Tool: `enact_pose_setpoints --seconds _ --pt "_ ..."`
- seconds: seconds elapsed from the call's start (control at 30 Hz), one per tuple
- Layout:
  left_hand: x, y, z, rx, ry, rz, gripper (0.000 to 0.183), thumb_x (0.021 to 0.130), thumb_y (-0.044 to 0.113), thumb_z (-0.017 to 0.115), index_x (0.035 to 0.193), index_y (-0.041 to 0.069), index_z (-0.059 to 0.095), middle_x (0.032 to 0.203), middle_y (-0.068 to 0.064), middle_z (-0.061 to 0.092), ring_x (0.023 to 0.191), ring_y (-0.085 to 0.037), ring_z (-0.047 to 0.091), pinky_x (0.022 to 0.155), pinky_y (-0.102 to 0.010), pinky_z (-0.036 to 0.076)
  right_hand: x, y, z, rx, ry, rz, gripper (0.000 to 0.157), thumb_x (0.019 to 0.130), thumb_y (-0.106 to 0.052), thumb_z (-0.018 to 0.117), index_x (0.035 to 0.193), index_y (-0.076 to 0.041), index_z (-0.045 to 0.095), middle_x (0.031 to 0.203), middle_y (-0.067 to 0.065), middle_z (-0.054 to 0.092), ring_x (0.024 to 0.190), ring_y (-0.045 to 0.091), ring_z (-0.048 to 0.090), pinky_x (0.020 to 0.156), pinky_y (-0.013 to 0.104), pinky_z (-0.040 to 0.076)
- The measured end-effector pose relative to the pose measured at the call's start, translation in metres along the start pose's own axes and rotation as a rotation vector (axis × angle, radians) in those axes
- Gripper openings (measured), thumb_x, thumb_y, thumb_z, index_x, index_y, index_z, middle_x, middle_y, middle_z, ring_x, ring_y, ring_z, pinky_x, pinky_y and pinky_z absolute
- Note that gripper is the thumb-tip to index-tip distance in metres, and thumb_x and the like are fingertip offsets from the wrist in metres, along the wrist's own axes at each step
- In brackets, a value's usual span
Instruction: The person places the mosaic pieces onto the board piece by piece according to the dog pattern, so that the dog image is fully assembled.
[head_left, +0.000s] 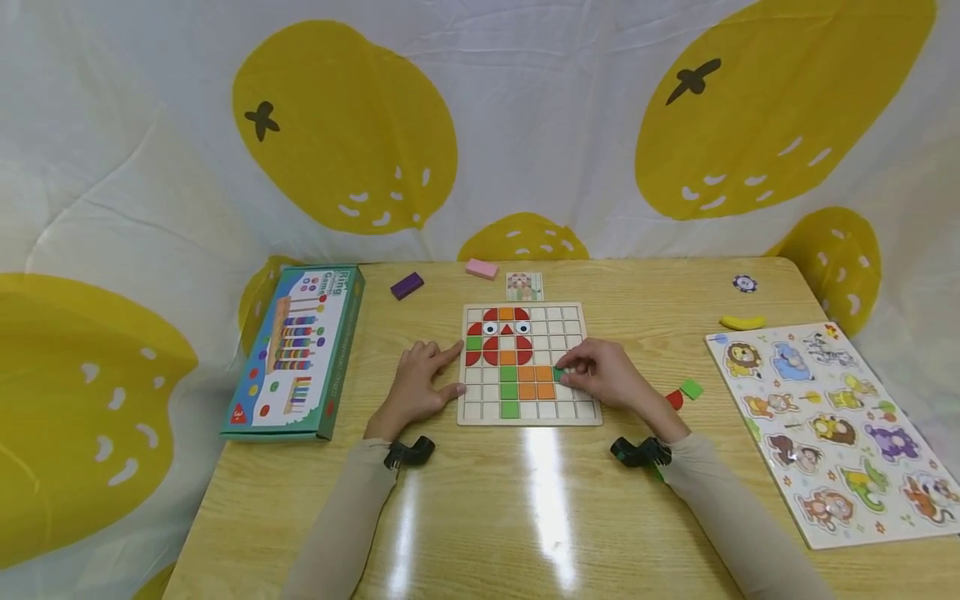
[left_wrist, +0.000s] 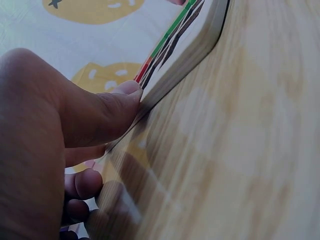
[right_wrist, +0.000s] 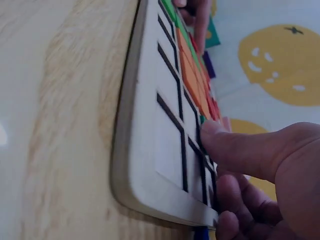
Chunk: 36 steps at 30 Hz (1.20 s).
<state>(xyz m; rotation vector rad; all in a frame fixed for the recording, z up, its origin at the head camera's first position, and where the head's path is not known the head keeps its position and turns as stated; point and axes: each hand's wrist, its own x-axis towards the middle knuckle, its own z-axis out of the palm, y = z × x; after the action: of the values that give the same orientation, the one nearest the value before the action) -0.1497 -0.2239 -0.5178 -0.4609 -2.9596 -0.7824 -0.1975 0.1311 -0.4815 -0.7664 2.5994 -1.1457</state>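
A wooden grid board [head_left: 532, 411] lies flat on the table, several of its cells filled with red, orange and green pieces that form a pattern with two eye pieces. My left hand [head_left: 420, 385] rests by the board's left edge, thumb and index finger touching its side; in the left wrist view the thumb [left_wrist: 107, 112] presses against the rim. Over the right half of the board, my right hand [head_left: 603, 373] pinches a dark green tile [head_left: 559, 374] at a cell beside the orange tiles [head_left: 535, 382]. In the right wrist view, the thumb [right_wrist: 240, 147] mostly hides that tile.
Behind the board lie a picture card [head_left: 524, 287], a pink block [head_left: 482, 268] and a purple block [head_left: 407, 286]. A game box [head_left: 296, 354] sits left. To the right are a red piece [head_left: 675, 400], a green tile [head_left: 691, 388], an animal puzzle [head_left: 813, 417], a banana piece [head_left: 742, 322] and a round chip [head_left: 745, 283].
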Motion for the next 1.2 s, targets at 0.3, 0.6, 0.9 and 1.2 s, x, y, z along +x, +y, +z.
enact_pose_setpoints --seconds 0.3,0.6,0.9,1.2 --pt "-0.001 -0.002 0.001 -0.004 0.016 0.016 0.073 0.083 0.048 0.071 0.148 0.024 0.048 0.086 0.001 0.040 0.079 -0.018 0.032 0.074 -0.034 0.023 -0.045 0.034 -0.074 -0.165 0.091 0.007 0.030 0.085 -0.013 0.078 0.115 -0.010 0.073 0.100 0.008 0.069 0.082 0.020 0.064 0.066 0.028 0.049" --pt "-0.003 -0.004 0.002 0.016 0.044 0.032 0.072 0.083 0.047 0.073 0.147 0.022 0.050 0.086 0.004 0.039 0.079 -0.017 0.031 0.073 -0.034 0.023 -0.102 0.076 -0.117 -0.310 -0.034 0.102 0.033 0.079 -0.005 0.080 0.111 -0.011 0.074 0.091 0.001 0.066 0.078 0.014 0.058 0.065 0.029 0.045" --pt "-0.002 -0.004 0.005 0.008 0.020 0.018 0.074 0.083 0.049 0.072 0.148 0.025 0.048 0.086 0.002 0.040 0.080 -0.017 0.032 0.075 -0.034 0.024 -0.104 0.078 -0.117 -0.318 0.096 0.128 0.017 0.082 -0.016 0.081 0.094 -0.015 0.070 0.079 -0.005 0.065 0.068 0.007 0.057 0.059 0.027 0.044" --pt "-0.001 -0.004 0.003 0.012 0.015 0.014 0.074 0.083 0.049 0.072 0.148 0.025 0.047 0.086 0.001 0.041 0.079 -0.017 0.032 0.074 -0.034 0.023 -0.059 0.040 -0.064 0.207 0.104 0.074 0.028 0.091 -0.017 0.072 0.118 -0.011 0.066 0.089 0.010 0.067 0.072 0.024 0.065 0.060 0.030 0.051"
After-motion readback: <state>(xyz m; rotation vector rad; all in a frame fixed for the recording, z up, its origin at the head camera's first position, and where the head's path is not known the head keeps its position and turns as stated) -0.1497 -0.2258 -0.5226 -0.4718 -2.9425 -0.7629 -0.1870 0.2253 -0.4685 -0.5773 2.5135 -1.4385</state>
